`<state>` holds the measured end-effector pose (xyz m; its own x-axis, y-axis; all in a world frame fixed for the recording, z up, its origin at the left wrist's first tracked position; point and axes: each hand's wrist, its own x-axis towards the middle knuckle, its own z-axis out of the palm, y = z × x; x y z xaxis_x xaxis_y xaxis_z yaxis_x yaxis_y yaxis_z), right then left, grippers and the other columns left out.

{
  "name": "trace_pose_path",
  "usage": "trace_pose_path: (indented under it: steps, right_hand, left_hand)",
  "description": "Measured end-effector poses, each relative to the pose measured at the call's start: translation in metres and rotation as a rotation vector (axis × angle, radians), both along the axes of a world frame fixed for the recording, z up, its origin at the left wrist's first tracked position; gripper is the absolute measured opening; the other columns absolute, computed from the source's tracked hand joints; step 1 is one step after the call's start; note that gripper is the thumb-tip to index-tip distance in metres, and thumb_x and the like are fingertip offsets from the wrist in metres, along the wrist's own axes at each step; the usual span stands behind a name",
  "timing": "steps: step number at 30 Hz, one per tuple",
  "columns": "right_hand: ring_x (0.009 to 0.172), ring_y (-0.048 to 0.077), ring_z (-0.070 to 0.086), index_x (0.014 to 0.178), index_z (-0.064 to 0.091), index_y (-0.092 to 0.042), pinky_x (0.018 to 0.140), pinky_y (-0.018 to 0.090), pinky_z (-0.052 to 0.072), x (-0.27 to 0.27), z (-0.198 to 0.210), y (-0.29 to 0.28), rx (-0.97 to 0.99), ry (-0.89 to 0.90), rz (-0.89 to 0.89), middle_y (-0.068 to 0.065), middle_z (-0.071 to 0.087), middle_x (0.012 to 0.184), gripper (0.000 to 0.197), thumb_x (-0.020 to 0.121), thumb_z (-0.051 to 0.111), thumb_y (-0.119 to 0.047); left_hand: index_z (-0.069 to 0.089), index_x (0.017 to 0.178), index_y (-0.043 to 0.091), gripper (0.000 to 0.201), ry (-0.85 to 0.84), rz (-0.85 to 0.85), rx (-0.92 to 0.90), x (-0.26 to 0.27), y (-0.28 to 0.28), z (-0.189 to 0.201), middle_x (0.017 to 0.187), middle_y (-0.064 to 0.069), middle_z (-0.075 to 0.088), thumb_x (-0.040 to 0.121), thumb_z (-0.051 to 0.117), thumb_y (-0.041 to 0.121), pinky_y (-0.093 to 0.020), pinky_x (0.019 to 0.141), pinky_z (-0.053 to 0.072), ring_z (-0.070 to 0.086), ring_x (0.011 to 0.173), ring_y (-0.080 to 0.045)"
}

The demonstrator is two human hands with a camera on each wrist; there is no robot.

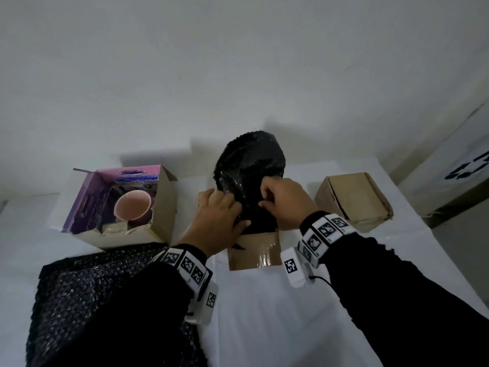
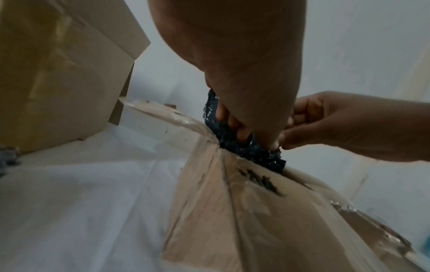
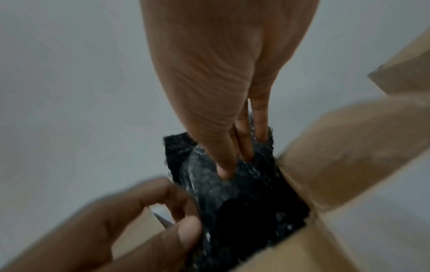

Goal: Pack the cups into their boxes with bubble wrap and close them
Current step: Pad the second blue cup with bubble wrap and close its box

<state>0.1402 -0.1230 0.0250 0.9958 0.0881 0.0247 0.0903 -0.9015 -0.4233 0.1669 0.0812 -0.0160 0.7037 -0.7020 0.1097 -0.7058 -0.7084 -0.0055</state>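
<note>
A sheet of black bubble wrap [image 1: 251,165] stands bunched up out of the open brown box [image 1: 254,256] at the table's middle. My left hand [image 1: 238,210] pinches the wrap's left side at the box mouth, seen close in the left wrist view as fingers [image 2: 242,132] dug into the wrap [image 2: 253,152]. My right hand [image 1: 264,200] grips the wrap's right side; its fingertips [image 3: 224,171] sink into the wrap [image 3: 244,211]. Whatever is inside the wrap is hidden. A pink cup [image 1: 133,207] sits in the purple-printed box [image 1: 164,205] at left.
A closed brown box [image 1: 354,200] stands at right. A large sheet of black bubble wrap [image 1: 92,287] lies at the near left under my left forearm. The white table [image 1: 264,313] meets a white wall behind; a pale carton [image 1: 455,176] stands off the far right.
</note>
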Motion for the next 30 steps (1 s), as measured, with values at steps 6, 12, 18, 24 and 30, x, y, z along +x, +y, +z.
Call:
trace_pose_path:
  steps: [6, 12, 18, 24, 30]
  right_hand:
    - [0.084, 0.034, 0.061, 0.104, 0.041, -0.022, 0.095, 0.053, 0.04, 0.01, -0.034, 0.024, -0.383, 0.159, 0.01, 0.005, 0.066, 0.081, 0.027, 0.083, 0.03, -0.036]
    - [0.101, 0.029, 0.058, 0.117, 0.043, -0.014, 0.114, 0.047, 0.018, 0.015, -0.017, 0.024, -0.474, 0.22, 0.072, 0.005, 0.067, 0.096, 0.024, 0.094, 0.044, -0.021]
    - [0.084, 0.023, 0.06, 0.094, 0.05, -0.031, 0.079, 0.042, 0.049, 0.017, -0.044, 0.007, -0.077, -0.024, -0.09, -0.007, 0.063, 0.091, 0.015, 0.079, 0.044, -0.031]
    - [0.122, 0.021, 0.045, 0.13, 0.044, -0.024, 0.092, 0.034, 0.047, 0.026, -0.055, -0.001, 0.375, -0.26, -0.281, 0.003, 0.042, 0.134, 0.057, 0.079, 0.068, -0.025]
    - [0.079, 0.024, 0.057, 0.107, 0.055, -0.017, 0.064, 0.039, 0.052, 0.028, -0.05, 0.015, 0.217, -0.338, 0.002, 0.005, 0.058, 0.1, 0.026, 0.082, 0.056, -0.013]
  left_hand:
    - [0.047, 0.126, 0.019, 0.064, 0.068, 0.106, -0.013, 0.024, -0.012, -0.001, 0.129, -0.001, 0.053, 0.075, 0.065, 0.054, -0.052, 0.117, 0.016, 0.047, 0.126, -0.024]
    - [0.039, 0.141, 0.026, 0.067, 0.065, 0.112, 0.174, 0.029, -0.008, -0.007, 0.14, 0.006, 0.048, 0.086, 0.049, 0.062, -0.063, 0.114, -0.006, 0.026, 0.141, -0.023]
    - [0.049, 0.131, 0.028, 0.059, 0.134, 0.15, 0.301, 0.03, -0.015, -0.005, 0.136, 0.007, 0.051, 0.084, 0.046, 0.062, -0.067, 0.111, -0.009, 0.02, 0.139, -0.027]
    - [0.035, 0.146, 0.03, 0.065, 0.217, 0.191, 0.339, 0.034, -0.024, 0.0, 0.151, -0.001, 0.037, 0.087, 0.045, 0.055, -0.07, 0.109, -0.012, 0.01, 0.144, -0.033]
    - [0.016, 0.153, 0.028, 0.07, 0.184, 0.136, 0.276, 0.026, -0.012, -0.006, 0.158, -0.001, 0.025, 0.093, 0.036, 0.057, -0.069, 0.11, -0.008, 0.006, 0.147, -0.033]
